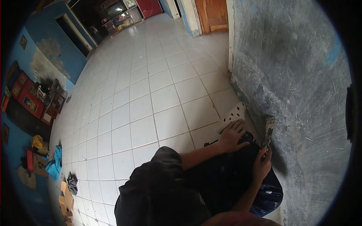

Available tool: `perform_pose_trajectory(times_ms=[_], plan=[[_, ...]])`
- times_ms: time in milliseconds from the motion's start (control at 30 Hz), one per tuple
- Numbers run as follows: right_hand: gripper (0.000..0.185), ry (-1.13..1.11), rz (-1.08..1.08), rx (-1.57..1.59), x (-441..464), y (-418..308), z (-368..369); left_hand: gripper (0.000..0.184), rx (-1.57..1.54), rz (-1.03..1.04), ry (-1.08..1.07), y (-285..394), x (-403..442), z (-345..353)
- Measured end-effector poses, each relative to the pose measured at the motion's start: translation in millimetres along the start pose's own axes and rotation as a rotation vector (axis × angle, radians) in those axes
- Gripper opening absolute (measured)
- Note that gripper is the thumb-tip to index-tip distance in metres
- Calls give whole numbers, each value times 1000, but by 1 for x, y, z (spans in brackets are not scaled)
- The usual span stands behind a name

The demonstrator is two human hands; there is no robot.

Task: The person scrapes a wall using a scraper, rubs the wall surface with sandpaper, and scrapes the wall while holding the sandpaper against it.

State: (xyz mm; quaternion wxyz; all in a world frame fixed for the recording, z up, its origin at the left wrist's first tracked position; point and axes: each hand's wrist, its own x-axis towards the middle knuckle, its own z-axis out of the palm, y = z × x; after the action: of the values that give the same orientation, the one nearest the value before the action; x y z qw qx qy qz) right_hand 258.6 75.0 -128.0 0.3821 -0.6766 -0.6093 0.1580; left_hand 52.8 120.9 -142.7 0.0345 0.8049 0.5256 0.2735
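Note:
My right hand (261, 165) is closed around the handle of a scraper (268, 132), whose stained blade points away from me, close beside the grey scraped wall (301, 86). Whether the blade touches the wall I cannot tell. My left hand (232, 136) lies flat with its fingers stretched out, by my knee and over a white clog with holes (235, 114). It holds nothing. My dark trousers (222, 177) and a dark sleeve (158, 177) fill the lower middle.
White floor tiles (139, 109) stretch to the far end, where a red cabinet (149, 6) stands. A wooden door (213, 15) is past the wall's edge. Along the left are red framed furniture (30, 101), a blue cloth (55, 164), a cardboard box (39, 164) and a grey rag (71, 183).

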Motion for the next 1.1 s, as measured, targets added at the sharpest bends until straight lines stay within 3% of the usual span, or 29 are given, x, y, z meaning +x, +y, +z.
perform_pose_trajectory(times_ms=[100, 200, 267, 400, 467, 567, 633, 833, 1100], plan=[[42, -25, 32, -50, 2, -4, -4, 73, 39, -42, -45, -1, 15, 11], [42, 8, -20, -66, 3, 7, 1, 72, 53, 18, -235, -12, 43, 13], [43, 5, -1, -68, 3, 5, 1, 73, 23, 61, -508, -20, 63, 20], [43, -58, 108, -55, 3, -11, -5, 77, 21, -39, -652, -27, 83, 49], [42, -12, 75, -75, 2, -8, -4, 75, 38, -23, -569, -18, 75, 37], [42, 24, 38, -84, -1, -3, -4, 69, 89, -13, -665, -5, 60, 15], [42, 25, 29, -64, -1, -6, -6, 62, 30, 31, -264, -2, 38, 11], [43, -27, 61, -51, -5, -4, -6, 65, 102, 82, -49, 7, -4, 2], [41, -25, 59, -32, -2, -5, -10, 74, 135, 93, -182, 17, -47, -35]])
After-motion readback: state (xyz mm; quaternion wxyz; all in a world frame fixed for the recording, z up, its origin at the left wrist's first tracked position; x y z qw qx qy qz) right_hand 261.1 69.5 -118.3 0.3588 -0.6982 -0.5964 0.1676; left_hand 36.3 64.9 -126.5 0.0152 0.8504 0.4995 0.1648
